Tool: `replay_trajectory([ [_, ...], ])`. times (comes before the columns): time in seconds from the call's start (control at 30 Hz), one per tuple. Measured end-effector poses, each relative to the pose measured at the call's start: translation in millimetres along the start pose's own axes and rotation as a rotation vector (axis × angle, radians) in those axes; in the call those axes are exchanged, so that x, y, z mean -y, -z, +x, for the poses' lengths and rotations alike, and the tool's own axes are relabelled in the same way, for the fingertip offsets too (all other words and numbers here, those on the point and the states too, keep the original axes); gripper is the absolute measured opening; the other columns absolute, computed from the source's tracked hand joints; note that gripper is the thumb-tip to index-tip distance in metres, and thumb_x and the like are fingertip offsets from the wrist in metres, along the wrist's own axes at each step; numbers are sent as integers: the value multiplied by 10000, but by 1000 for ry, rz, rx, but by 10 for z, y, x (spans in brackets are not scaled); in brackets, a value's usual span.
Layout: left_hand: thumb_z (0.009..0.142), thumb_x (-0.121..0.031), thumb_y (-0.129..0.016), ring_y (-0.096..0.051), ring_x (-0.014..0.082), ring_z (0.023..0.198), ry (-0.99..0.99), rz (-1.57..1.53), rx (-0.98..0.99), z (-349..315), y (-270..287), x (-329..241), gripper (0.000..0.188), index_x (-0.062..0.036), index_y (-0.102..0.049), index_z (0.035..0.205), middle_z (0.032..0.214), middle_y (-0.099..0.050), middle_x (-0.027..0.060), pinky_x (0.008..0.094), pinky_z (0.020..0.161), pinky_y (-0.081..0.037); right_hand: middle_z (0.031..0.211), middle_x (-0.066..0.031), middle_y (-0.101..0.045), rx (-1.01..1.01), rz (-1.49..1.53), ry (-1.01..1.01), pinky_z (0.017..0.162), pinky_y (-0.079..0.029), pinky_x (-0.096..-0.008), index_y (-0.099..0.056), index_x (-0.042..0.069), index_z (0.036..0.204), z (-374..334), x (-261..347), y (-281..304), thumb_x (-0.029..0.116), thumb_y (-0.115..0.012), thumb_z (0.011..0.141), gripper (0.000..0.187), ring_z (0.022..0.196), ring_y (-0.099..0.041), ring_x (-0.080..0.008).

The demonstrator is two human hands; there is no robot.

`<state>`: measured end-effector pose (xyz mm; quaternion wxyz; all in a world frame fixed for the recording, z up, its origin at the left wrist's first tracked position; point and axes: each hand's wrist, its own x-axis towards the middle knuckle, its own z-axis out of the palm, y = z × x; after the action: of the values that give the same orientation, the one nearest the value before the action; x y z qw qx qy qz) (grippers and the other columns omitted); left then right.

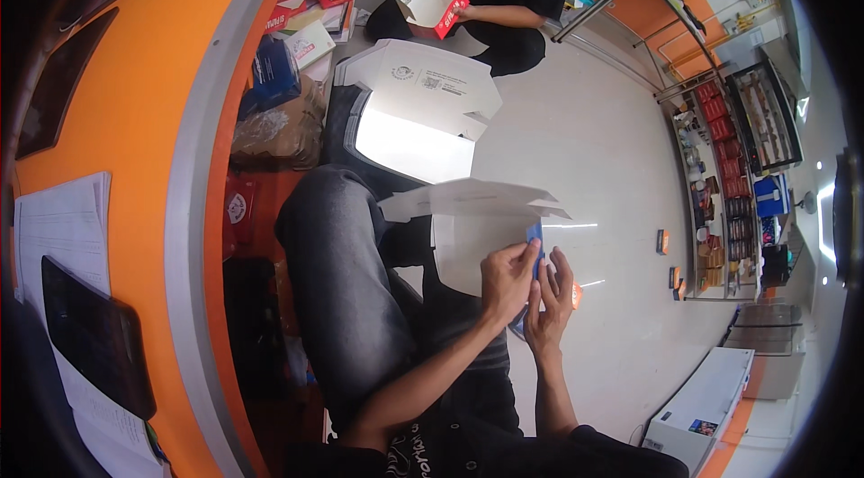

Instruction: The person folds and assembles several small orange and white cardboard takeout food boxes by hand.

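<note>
A small blue card [535, 235] is being pinched between both hands, raised in front of the chest above the lap. The left hand [507, 278] is being closed on its near edge with thumb and fingertips; the right hand [551, 298] is being pressed against the left from the far side, fingers extended upward along the card. The hands are together, touching, so the thin piece is being kept upright and steady from both faces. Whether it is being folded or only held cannot be told.

Just above the hands, a flat white carton blank [472, 199] is being balanced across the knee [328, 208], within easy reach. Beyond it, farther from the hands, a larger white blank [423, 86] is lying opened on the floor [585, 145].

Well beyond the hands, another person's hands are being kept on a red-and-white box [436, 5], flaps open. To the left of the hands, a stack of boxes [310, 1] is being kept along the orange wall [135, 100]. Shelving [729, 181] is standing far to the right.
</note>
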<state>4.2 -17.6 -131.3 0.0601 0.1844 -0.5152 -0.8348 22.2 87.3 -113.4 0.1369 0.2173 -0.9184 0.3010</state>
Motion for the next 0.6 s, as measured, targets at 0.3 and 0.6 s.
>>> replay_trajectory([
  [0.3, 1011, -282, -581, -377, 45, 567, 108, -253, -98, 131, 43, 6, 437, 36, -578, 711, 572, -440, -42, 276, 487, -320, 1466, -244, -383, 84, 262, 19, 1048, -451, -497, -661, 9, 1227, -35, -13, 30, 87, -559, 972, 285, 1357, -429, -413],
  [0.6, 1014, -288, -582, -480, 26, 619, -32, 44, -2, 88, 64, 15, 386, 34, -648, 811, 693, -602, -17, 222, 550, -423, 1428, -220, -423, -10, 103, -22, 1025, -464, -483, -647, 53, 1268, -95, 34, -70, 39, -572, 946, 331, 1338, -450, -392],
])
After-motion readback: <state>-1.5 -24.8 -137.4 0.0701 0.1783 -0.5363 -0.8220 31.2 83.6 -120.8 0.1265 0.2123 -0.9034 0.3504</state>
